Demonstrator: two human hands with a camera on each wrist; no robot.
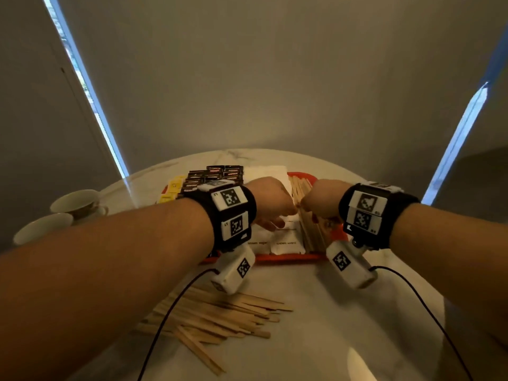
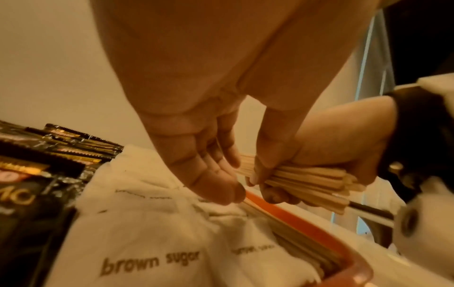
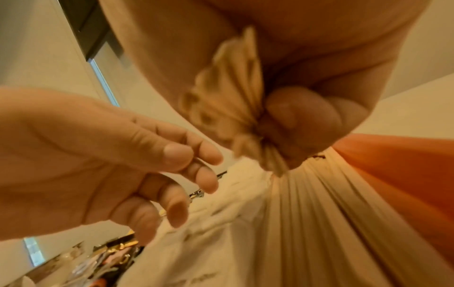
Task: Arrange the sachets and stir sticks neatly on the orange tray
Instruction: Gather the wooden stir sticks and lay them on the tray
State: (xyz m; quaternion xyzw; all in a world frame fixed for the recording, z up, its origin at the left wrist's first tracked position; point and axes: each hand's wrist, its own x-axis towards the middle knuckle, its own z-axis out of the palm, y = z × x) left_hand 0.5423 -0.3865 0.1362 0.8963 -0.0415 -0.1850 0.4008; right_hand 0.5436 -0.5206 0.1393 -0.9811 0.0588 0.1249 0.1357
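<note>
both hands hang over the orange tray (image 1: 286, 257), side by side near its middle, knuckles almost meeting. right hand (image 1: 320, 200) is curled tight round a bundle of stir sticks (image 2: 302, 179), thumb under and fingers over, the bundle's ends fanning out of the fist in the right wrist view. left hand (image 1: 270, 199) holds nothing; its fingers (image 2: 209, 174) are loosely bent and spread, tips just beside the bundle's free end, and whether they touch it i cannot tell. on the tray, more stir sticks (image 1: 305, 215) lie in a row along the 3 o'clock side, running from 12 to 6. white sachets (image 1: 286, 240) marked "brown sugar" fill the middle, just beside that row. black sachets (image 1: 217, 174) sit in rows toward 11 o'clock, and yellow sachets (image 1: 173, 188) lie at the 9 o'clock edge. off the tray, a loose heap of sticks (image 1: 220, 314) is spread on the white table (image 1: 316, 325) at 6 to 7 o'clock, under the left forearm. two cups (image 1: 60, 213) stand on the table at 9 o'clock, well apart from the tray. each wrist wears a black band with a camera, and a thin black cable (image 1: 170, 306) trails from each across the table.
</note>
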